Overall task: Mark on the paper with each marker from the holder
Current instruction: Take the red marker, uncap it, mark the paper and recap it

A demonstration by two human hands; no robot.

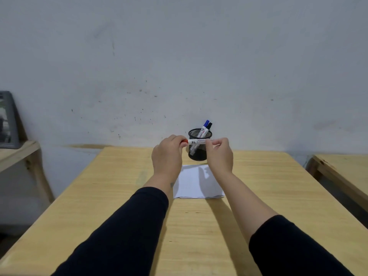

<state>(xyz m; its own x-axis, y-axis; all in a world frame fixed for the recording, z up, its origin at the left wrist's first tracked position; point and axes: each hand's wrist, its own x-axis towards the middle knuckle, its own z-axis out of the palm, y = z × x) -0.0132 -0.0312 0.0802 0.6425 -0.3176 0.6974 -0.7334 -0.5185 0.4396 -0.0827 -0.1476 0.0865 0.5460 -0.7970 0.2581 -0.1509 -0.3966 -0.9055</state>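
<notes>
We see both hands raised above the tabletop [258, 196], holding one red marker [197, 141] level between them, in front of the holder [199, 145]. The left hand [168, 154] has its fingers curled down around the red cap end, closed on it, with the back of the hand turned toward us and the wrist bent slightly upward. The right hand [220, 154] pinches the white barrel at its other end between thumb and fingertips, the remaining fingers loosely folded, the palm side angled inward. The marker lies crosswise, its cap still seated on the barrel as far as we can tell.

Both forearms reach forward from the near edge of the tabletop and converge toward the holder. The left sleeve [123, 226] is dark and covers the arm almost to the wrist; the right sleeve [294, 250] is pushed up, leaving most of the forearm bare.

The holder is a black mesh cup standing upright on the tabletop, just behind the hands. Two more markers stand tilted in it, a blue-capped marker [204, 128] and a black-capped marker [208, 127], their caps leaning to the right above the rim.

The paper [196, 184], a white sheet, lies flat just in front of the holder, beneath and between the wrists, with the hands' shadows falling on it. We see no marks on its visible part.
</notes>
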